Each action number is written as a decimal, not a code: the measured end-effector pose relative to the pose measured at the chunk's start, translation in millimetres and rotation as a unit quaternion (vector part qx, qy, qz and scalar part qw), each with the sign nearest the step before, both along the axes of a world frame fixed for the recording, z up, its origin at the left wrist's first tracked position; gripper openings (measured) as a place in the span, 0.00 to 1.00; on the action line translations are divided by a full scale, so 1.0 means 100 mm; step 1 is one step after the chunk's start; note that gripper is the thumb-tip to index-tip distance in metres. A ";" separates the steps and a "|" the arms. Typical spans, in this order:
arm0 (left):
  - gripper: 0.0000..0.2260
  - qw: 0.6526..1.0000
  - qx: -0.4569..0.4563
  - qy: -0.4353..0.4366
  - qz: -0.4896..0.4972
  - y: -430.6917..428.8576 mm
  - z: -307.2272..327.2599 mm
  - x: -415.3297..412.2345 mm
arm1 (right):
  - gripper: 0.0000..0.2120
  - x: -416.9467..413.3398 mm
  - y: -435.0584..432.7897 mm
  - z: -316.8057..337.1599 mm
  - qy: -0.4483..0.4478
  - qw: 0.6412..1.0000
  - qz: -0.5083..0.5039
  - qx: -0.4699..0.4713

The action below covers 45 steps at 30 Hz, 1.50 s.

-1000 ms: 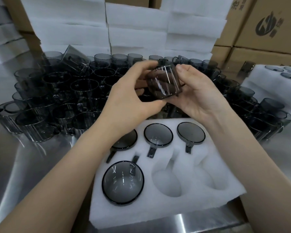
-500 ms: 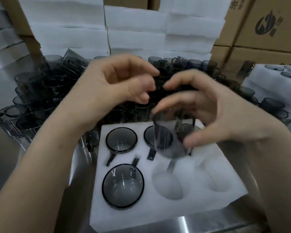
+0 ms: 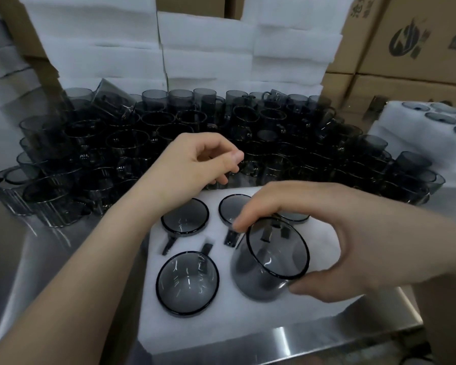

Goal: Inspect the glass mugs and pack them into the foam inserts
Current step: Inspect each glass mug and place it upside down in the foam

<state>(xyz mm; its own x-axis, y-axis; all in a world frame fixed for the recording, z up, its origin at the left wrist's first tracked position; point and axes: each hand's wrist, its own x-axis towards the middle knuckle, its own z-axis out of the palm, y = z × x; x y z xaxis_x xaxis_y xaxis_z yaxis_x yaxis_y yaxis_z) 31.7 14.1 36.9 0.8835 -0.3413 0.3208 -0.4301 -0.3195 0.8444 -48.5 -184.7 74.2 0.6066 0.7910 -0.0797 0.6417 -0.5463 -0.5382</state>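
My right hand (image 3: pixel 334 233) grips a smoky grey glass mug (image 3: pixel 269 267) by its rim and side, tilted, its base low in the front middle pocket of the white foam insert (image 3: pixel 221 327). Several mugs sit in other pockets, one at the front left (image 3: pixel 187 283) and one at the back left (image 3: pixel 184 219). My left hand (image 3: pixel 192 164) hovers above the insert's far edge with fingers loosely curled, holding nothing. A crowd of loose grey mugs (image 3: pixel 121 143) stands behind.
Stacks of white foam sheets (image 3: pixel 206 48) rise behind the mugs, with cardboard boxes (image 3: pixel 411 40) at the right. A second foam insert holding mugs (image 3: pixel 432 122) lies far right. All rests on a steel table (image 3: pixel 50 272), its front edge close.
Both hands held the mug up before my eyes; the left hand let go and drew back left, and the right hand brought the mug down into the front middle pocket.
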 end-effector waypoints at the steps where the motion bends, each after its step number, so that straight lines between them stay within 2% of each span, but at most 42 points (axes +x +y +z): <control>1: 0.06 1.000 0.003 -0.001 0.001 0.00 -0.01 0.01 | 0.29 0.00 0.02 0.06 -0.072 0.996 -0.041 0.036; 3: 0.05 1.000 0.008 -0.002 0.002 0.00 -0.03 0.02 | 0.30 -0.08 -0.11 0.05 -0.113 0.991 -0.030 0.058; 8: 0.05 0.999 0.032 -0.007 0.003 -0.03 -0.06 0.03 | 0.28 -0.07 0.01 0.09 -0.102 0.992 -0.058 0.048; 16: 0.04 0.998 0.068 -0.017 -0.003 -0.06 -0.08 0.02 | 0.30 -0.04 0.06 0.14 -0.042 0.996 -0.040 -0.070; 19: 0.04 0.997 0.075 -0.021 -0.002 -0.07 -0.08 0.02 | 0.30 0.25 0.24 -0.24 -0.011 0.992 -0.064 -0.111; 21: 0.04 0.997 0.079 -0.024 -0.001 -0.07 -0.08 0.03 | 0.35 0.24 0.13 -0.69 0.030 0.986 0.025 -0.160; 22: 0.04 0.996 0.080 -0.025 0.000 -0.07 -0.09 0.03 | 0.36 0.27 0.07 -0.79 0.058 0.985 0.030 -0.163; 23: 0.04 0.996 0.082 -0.027 0.001 -0.08 -0.09 0.04 | 0.35 0.31 0.02 -0.78 0.058 0.986 0.050 -0.146; 25: 0.04 0.996 0.086 -0.029 0.001 -0.08 -0.10 0.04 | 0.32 0.36 0.00 -0.54 0.088 0.995 0.028 -0.040; 27: 0.04 0.995 0.093 -0.035 -0.001 -0.08 -0.10 0.04 | 0.32 0.26 -0.13 -0.41 0.076 0.996 0.055 0.007; 31: 0.03 0.995 0.098 -0.036 0.000 -0.08 -0.11 0.04 | 0.28 0.41 0.24 -0.53 0.083 0.994 -0.026 -0.061; 34: 0.04 0.994 0.101 -0.040 0.003 -0.08 -0.11 0.04 | 0.17 0.29 0.28 -0.48 0.036 0.995 -0.067 -0.057; 36: 0.05 0.996 0.086 -0.032 0.005 -0.07 -0.09 0.04 | 0.26 0.11 0.25 -0.27 0.019 0.997 -0.077 -0.025; 39: 0.08 0.999 0.012 -0.023 0.028 -0.04 -0.06 0.04 | 0.31 0.14 0.35 -0.15 -0.040 0.992 -0.116 0.011; 42: 0.12 0.993 -0.084 -0.017 0.076 0.00 -0.03 0.08 | 0.35 0.20 0.53 -0.18 -0.110 0.986 -0.119 -0.027; 45: 0.14 0.985 -0.137 0.017 0.104 0.01 -0.02 0.10 | 0.36 0.22 0.60 -0.34 -0.142 0.980 -0.113 -0.076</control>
